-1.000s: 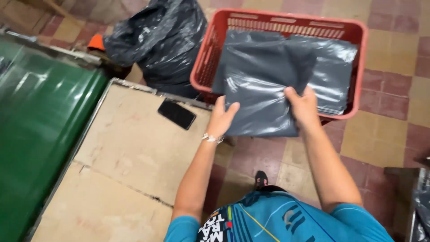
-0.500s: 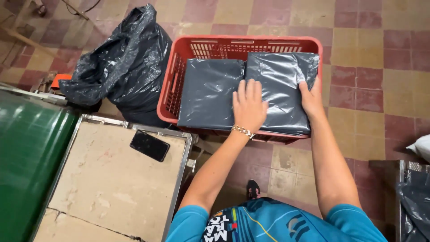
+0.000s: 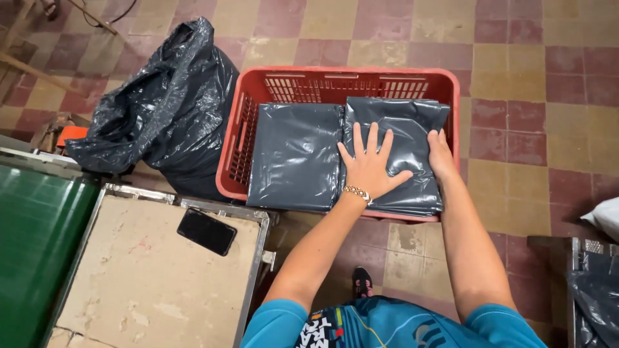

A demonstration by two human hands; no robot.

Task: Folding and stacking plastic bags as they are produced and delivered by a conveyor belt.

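A red plastic crate (image 3: 351, 79) stands on the tiled floor and holds two stacks of flat grey plastic bags. My left hand (image 3: 371, 164) lies flat, fingers spread, on top of the right stack (image 3: 406, 125). At that stack's right edge my right hand (image 3: 440, 154) rests with its fingers curled down over the side. The left stack (image 3: 293, 154) lies untouched beside them.
A full black rubbish bag (image 3: 164, 109) sits left of the crate. Nearer me is a metal-framed table with a cardboard top (image 3: 155, 277) and a black phone (image 3: 207, 231) on it. A green surface (image 3: 35, 232) lies far left. More dark bags (image 3: 596, 296) are at the right.
The grey bags that I held above the crate have come down onto the right stack. My left hand has spread flat on them and my right hand has slid to their edge.
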